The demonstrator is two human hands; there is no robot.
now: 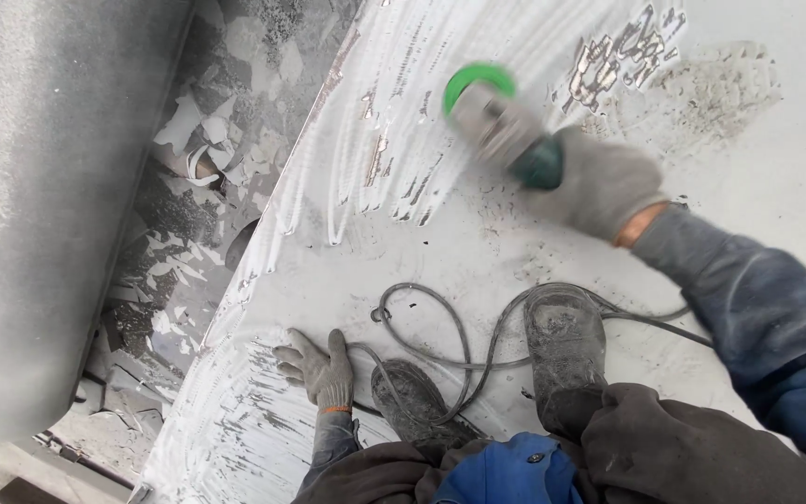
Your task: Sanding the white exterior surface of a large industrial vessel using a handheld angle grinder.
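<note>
Right now your right hand (599, 182) is clamped around the dark green body of an angle grinder (506, 126), the grip closed tight on it in a grey work glove. The tool pokes out up and to the left of that grip, its bright green guard furthest from your palm and its head blurred, so you cannot tell how the disc meets the grey slab (776, 187). Taking the grinder as the landmark: your right arm reaches in from its lower right, blue sleeve stretched long, wrist nearly straight, a strip of orange cuff showing at the glove's edge. Pale sweeping streaks cover the slab to the grinder's left and above it, and a scuffed, speckled patch lies to its right.

Well below the grinder, your left hand (321, 369) rests flat on the slab, gloved fingers spread apart and holding nothing, the arm bracing down from your body. A grey power cord (440, 327) loops on the slab below the grinder, between your left hand and your two dusty boots (562, 345), which stand on the slab. Far to the grinder's left runs a large grey cylinder (39, 205), with broken pale flakes (188, 243) scattered between it and the slab's edge.
</note>
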